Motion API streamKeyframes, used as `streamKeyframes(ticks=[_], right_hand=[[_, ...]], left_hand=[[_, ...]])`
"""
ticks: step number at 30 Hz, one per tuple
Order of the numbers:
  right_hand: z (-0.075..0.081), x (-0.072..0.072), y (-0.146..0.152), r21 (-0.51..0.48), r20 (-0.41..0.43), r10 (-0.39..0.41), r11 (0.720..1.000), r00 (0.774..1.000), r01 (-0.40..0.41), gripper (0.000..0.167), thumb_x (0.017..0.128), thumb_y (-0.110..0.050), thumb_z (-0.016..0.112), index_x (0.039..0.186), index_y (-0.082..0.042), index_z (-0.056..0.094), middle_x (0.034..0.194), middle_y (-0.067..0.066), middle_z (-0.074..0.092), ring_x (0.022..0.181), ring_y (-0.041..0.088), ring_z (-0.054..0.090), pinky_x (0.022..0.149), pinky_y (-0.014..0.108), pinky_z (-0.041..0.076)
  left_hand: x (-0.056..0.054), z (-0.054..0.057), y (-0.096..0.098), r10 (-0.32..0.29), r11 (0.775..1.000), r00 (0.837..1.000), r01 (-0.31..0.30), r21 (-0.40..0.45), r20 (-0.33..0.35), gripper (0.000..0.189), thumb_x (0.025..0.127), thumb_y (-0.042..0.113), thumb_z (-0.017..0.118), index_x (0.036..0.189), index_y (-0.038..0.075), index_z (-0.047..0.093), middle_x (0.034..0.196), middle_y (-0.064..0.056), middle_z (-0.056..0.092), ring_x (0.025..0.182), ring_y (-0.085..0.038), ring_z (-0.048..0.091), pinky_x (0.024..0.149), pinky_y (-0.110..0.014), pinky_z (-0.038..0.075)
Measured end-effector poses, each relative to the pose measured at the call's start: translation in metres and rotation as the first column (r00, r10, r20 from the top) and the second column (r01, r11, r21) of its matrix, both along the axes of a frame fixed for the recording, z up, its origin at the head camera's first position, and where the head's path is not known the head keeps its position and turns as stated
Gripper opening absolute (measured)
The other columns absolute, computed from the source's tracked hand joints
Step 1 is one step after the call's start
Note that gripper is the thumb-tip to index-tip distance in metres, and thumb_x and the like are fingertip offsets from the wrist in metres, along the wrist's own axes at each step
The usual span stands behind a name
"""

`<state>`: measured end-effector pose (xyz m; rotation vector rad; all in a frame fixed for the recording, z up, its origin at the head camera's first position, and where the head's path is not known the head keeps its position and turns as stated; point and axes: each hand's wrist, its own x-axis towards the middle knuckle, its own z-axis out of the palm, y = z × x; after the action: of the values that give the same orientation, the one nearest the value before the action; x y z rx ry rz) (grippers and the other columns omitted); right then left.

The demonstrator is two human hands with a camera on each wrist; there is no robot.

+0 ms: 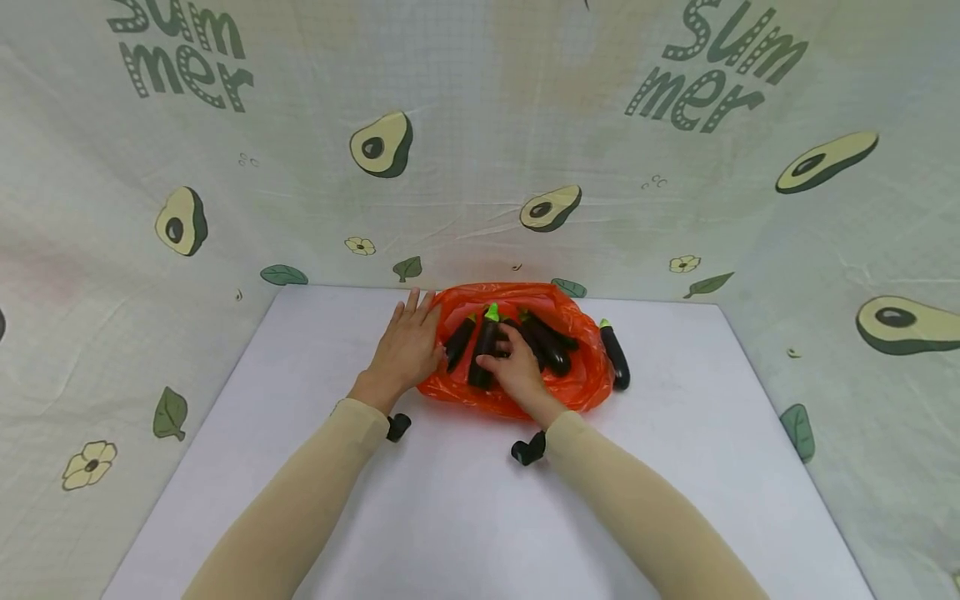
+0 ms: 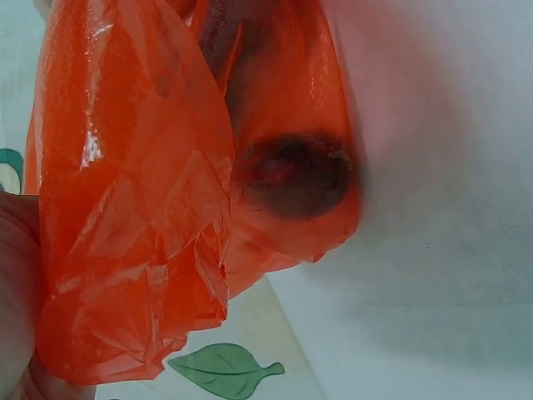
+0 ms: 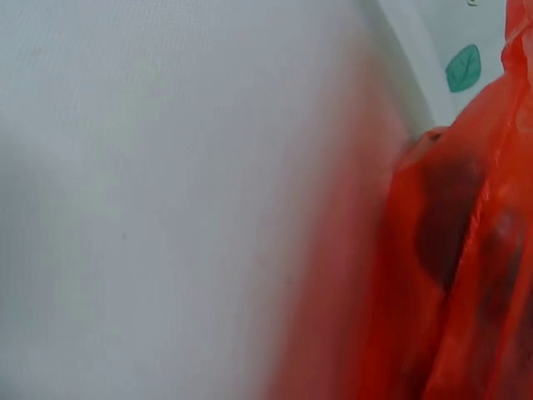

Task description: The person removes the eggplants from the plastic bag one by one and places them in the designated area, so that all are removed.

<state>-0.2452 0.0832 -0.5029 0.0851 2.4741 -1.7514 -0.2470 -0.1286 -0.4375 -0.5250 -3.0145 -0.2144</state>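
An orange-red plastic bag [image 1: 592, 387] lies with its mouth open on the white table, holding several dark eggplants [image 1: 553, 354]. My right hand [image 1: 521, 373] reaches into it and grips an eggplant [image 1: 483, 346] with a bright green stem, thumb on one side and fingers on the other. Against the bag's left edge rests my left hand [image 1: 405, 346], fingers extended. The left wrist view shows part of that hand [image 2: 17, 300] beside the crinkled plastic. In the right wrist view only the bag's side [image 3: 416, 308] appears; the right hand is out of that frame.
One eggplant [image 1: 615, 357] lies outside the bag, close to its right side. Behind the white table [image 1: 450, 517] hangs a cloth [image 1: 465, 167] printed with avocados, leaves and flowers. Black wrist-worn devices [image 1: 529, 450] sit beneath both wrists.
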Motion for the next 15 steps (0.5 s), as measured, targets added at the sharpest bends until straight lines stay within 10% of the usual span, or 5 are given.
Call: streamKeyframes(ticks=[15], right_hand=[[0.020,0.011,0.027,0.058,-0.100,0.051,0.997,0.994,-0.045,0.078,0.096,-0.023,0.080,0.162,-0.031,0.039,0.147,0.015,0.060,0.118,0.034,0.069,0.090,0.050,0.064]], left_hand=[[-0.001,-0.002,0.000,-0.001,1.000,1.000,0.001,0.010,0.001,0.076,0.100,0.028,0.070,0.162,0.001,0.036,0.175,-0.017,0.021,0.164,-0.039,0.010,0.132,-0.056,0.014]])
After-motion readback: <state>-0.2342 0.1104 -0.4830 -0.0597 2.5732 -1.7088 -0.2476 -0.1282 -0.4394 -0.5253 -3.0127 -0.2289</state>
